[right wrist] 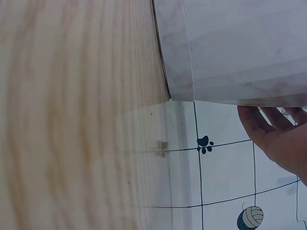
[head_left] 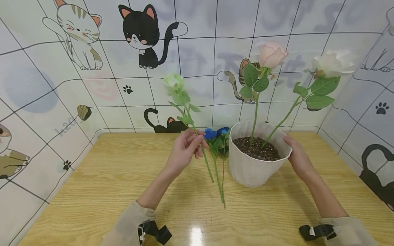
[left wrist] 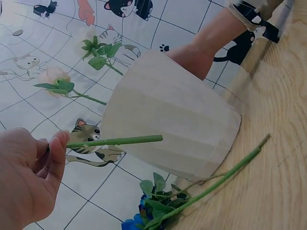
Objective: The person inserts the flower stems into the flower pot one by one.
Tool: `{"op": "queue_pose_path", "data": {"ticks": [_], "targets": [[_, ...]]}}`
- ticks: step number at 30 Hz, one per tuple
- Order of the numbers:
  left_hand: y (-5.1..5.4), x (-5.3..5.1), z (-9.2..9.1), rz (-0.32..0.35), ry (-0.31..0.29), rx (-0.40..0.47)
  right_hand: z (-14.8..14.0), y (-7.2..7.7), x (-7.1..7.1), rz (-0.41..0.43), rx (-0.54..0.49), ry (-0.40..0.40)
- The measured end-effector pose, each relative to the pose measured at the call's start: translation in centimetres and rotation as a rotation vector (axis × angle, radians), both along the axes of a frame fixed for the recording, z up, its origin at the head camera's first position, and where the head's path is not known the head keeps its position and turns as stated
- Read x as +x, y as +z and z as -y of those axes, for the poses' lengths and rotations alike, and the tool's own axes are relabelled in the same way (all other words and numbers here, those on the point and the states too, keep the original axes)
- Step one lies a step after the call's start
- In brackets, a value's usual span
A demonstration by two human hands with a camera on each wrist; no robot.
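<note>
My left hand (head_left: pixel 189 145) pinches the green stem of a pale green-white artificial rose (head_left: pixel 173 82) between thumb and fingers. The rose is upright and leans left, and the bare lower end of its stem (left wrist: pixel 139 139) points down beside the pot. My right hand (head_left: pixel 297 155) rests on the outer right side of a white flower pot (head_left: pixel 252 172), its fingers (right wrist: pixel 252 120) touching the wall. Dark soil (head_left: pixel 261 150) lies inside the pot. A pink rose (head_left: pixel 272 54) and a white rose (head_left: pixel 332 65) stand in that soil.
Blue flowers (head_left: pixel 210 133) with green stems lie on the wooden table (head_left: pixel 123 177), close to the pot's left side. A cat-patterned cloth (head_left: pixel 197 58) forms the backdrop behind the table and at its sides. Each sleeve carries a black wrist device.
</note>
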State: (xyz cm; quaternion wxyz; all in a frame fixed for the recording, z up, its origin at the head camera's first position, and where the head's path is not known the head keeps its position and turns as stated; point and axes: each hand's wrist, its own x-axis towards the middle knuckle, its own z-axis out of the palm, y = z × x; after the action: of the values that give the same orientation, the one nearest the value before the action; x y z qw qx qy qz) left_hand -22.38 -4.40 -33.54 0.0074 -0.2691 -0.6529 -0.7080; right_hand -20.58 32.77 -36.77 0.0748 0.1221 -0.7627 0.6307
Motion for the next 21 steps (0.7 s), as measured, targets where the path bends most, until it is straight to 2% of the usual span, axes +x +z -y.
{"op": "queue_pose_path", "data": {"ticks": [13, 21], "targets": [[2.3, 0.2, -1.6, -0.111, 0.029, 0.079, 0.0, 0.1, 0.0, -0.024, 0.006, 0.014], [3.6, 0.0, -2.6, -0.122, 0.021, 0.19, 0.0, 0.1, 0.1, -0.019, -0.004, 0.016]]}}
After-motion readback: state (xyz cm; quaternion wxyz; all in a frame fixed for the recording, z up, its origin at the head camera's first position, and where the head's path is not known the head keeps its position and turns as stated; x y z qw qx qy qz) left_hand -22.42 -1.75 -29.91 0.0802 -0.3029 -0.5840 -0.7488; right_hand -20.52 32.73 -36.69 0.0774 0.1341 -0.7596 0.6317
